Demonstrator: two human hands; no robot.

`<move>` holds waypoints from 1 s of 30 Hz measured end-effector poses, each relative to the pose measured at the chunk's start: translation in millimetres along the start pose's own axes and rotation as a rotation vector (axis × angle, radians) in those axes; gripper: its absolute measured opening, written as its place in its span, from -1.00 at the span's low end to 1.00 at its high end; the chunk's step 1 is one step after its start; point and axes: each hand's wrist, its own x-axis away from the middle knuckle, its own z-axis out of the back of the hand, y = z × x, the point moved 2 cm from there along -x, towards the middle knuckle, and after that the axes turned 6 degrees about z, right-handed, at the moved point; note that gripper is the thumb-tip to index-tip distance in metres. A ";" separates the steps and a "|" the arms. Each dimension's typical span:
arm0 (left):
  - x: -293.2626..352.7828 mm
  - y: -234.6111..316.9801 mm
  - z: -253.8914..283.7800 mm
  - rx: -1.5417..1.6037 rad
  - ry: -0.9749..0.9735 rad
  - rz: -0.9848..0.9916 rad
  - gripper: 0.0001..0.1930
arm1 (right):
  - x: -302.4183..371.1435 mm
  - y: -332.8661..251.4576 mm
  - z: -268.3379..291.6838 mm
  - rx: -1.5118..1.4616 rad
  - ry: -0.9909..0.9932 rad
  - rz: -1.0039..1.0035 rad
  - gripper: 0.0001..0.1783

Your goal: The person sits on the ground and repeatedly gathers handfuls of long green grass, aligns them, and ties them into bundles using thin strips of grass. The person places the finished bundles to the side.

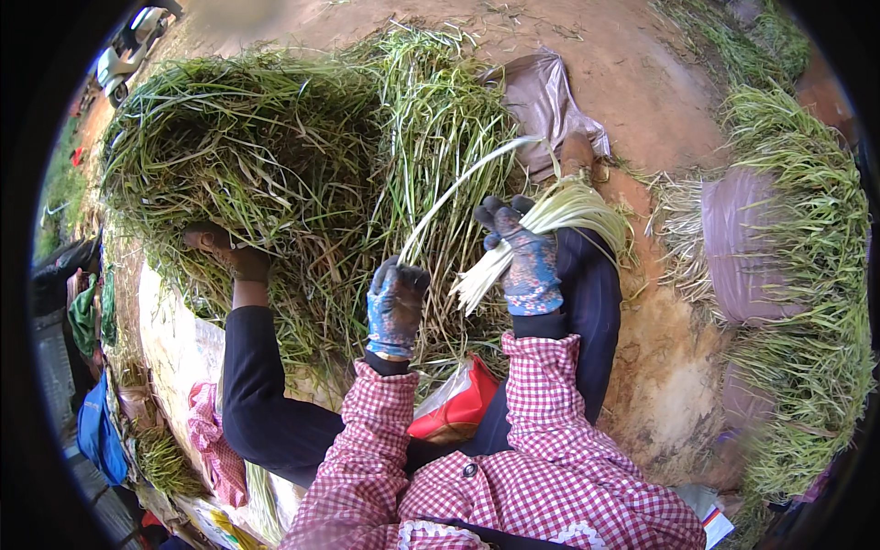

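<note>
Your left hand (397, 298) pinches one stalk (458, 191) over the heap (302, 156); your right hand (529, 252) grips a pale bunch (582, 209) by your knee (591, 266). The wrapped bundle (793, 243) looks finished — most of the heap seems left.

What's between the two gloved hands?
Head view: the near ends of the pale stalk bundle, held in the right hand, jut toward the left hand; a grassy heap shows behind.

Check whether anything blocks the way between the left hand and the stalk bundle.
Nothing visible does: a gap separates the left hand from the white ends of the bundle in the right hand, with grass below.
</note>
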 end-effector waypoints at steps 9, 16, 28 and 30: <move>-24.6 -24.5 -36.9 -0.926 -0.017 -0.363 -0.88 | -0.2 18.4 8.2 0.164 0.040 -0.098 -0.66; -81.2 -13.1 48.4 -1.751 0.255 -0.241 -0.71 | 2.0 17.6 -2.0 0.188 0.060 -0.080 -0.77; 20.1 -2.3 -21.3 -1.139 -0.164 -0.143 -0.78 | 2.2 9.7 -5.4 0.207 0.136 -0.013 -0.76; 29.2 -13.3 -18.2 -1.809 -0.487 0.073 -0.67 | 2.3 1.3 -1.8 0.199 0.176 0.010 -0.77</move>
